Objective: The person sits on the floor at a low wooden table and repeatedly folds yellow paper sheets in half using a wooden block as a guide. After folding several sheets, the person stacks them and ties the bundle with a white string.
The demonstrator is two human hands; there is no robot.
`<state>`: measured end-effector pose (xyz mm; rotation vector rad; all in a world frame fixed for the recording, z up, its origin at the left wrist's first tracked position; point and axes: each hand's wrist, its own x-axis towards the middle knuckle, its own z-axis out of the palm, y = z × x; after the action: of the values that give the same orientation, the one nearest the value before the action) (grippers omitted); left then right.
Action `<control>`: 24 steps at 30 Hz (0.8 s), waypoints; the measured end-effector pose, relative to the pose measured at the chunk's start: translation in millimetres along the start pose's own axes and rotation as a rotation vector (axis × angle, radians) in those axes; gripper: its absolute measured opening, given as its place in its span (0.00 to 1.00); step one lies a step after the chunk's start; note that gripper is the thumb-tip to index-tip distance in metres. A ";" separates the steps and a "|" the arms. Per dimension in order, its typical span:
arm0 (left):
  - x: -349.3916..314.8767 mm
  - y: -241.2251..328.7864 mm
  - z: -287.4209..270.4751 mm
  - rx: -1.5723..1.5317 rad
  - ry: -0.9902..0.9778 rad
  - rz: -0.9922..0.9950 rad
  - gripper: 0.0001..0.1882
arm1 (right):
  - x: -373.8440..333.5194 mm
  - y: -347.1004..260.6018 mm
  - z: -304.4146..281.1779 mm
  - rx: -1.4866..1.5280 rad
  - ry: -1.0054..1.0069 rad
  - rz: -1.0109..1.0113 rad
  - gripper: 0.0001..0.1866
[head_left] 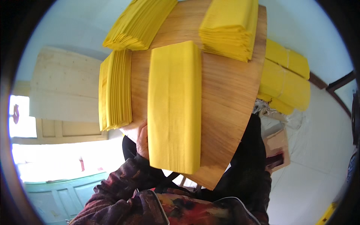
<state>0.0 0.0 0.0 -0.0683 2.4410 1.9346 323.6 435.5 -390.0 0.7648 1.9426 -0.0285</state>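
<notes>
A long stack of folded yellow paper or cloth sheets (pixel 174 108) lies on the wooden board (pixel 228 97) right in front of me. My left hand (pixel 142 140) is at its lower left side, fingers stretched out along the edge and partly hidden by the stack. Only a sliver of my right hand (pixel 268 170) shows, low on the right beside an open cardboard box (pixel 279 148); its fingers are hidden. A smaller fanned yellow stack (pixel 115 90) stands at the board's left edge, near my left hand.
Two more folded yellow stacks, one at the far left (pixel 138 24) and one at the far right (pixel 228 30), lie on the board. Tied yellow bundles (pixel 285 77) are beyond its right edge. A pale wooden panel (pixel 67 84) and a green cabinet (pixel 67 197) are at left.
</notes>
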 end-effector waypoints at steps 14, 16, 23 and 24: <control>11.0 -42.9 -19.9 0.627 -0.154 0.588 0.19 | -12.7 19.7 8.2 1.722 0.184 0.240 0.15; 11.6 -43.9 -23.0 0.567 -0.189 0.538 0.19 | -52.5 14.0 -25.1 2.252 0.080 0.245 0.15; 16.5 -51.0 -30.7 0.514 -0.118 0.494 0.15 | -232.3 10.8 -141.8 2.774 0.201 -0.679 0.15; 18.1 -50.5 -30.1 0.506 -0.116 0.496 0.15 | -248.2 18.5 -155.3 2.680 0.192 -0.912 0.14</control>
<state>-15.4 -41.1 -43.1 0.6933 2.9708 1.3059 281.7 379.2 -105.2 1.0123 0.9451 -3.4343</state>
